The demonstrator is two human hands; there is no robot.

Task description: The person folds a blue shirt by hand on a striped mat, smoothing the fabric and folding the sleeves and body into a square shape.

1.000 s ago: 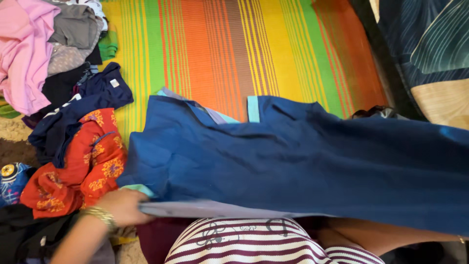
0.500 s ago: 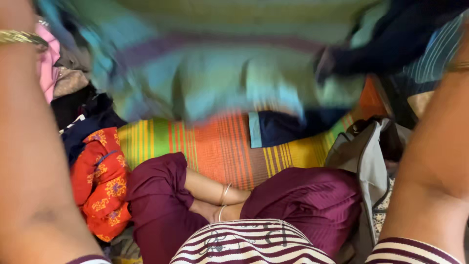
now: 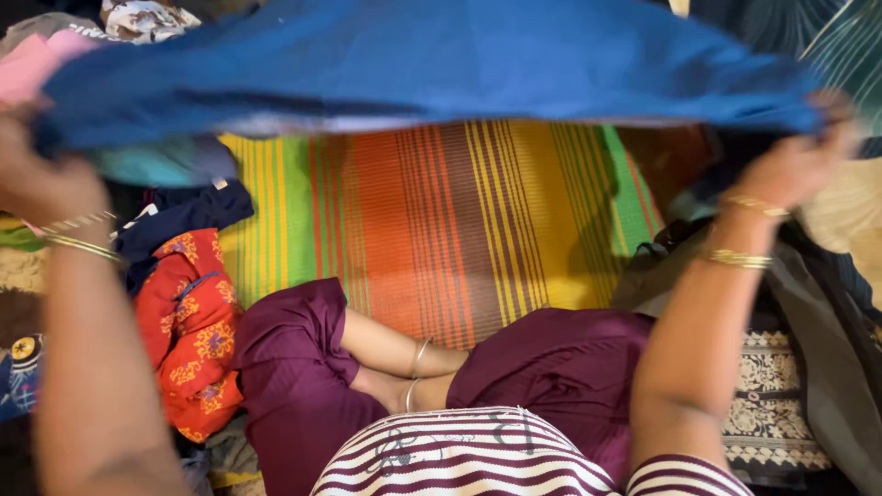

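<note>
A blue garment point(image 3: 432, 60) is stretched out in the air across the top of the head view. My left hand point(image 3: 37, 174) grips its left end, my right hand point(image 3: 795, 161) grips its right end. Both wrists wear gold bangles. Below the cloth lies a striped mat point(image 3: 441, 211) in green, orange and yellow. My crossed legs in maroon trousers point(image 3: 551, 367) sit at the mat's near edge.
A red floral garment point(image 3: 188, 321) and a dark navy one point(image 3: 184, 216) lie at the left beside a heap of pink and grey clothes point(image 3: 37, 55). A grey bag point(image 3: 808, 321) and a patterned dark cloth point(image 3: 772, 395) lie at the right.
The blue garment lay flat on the mat a second ago. Both hands have lifted it up and now hold it spread in the air, baring the mat and my legs.
</note>
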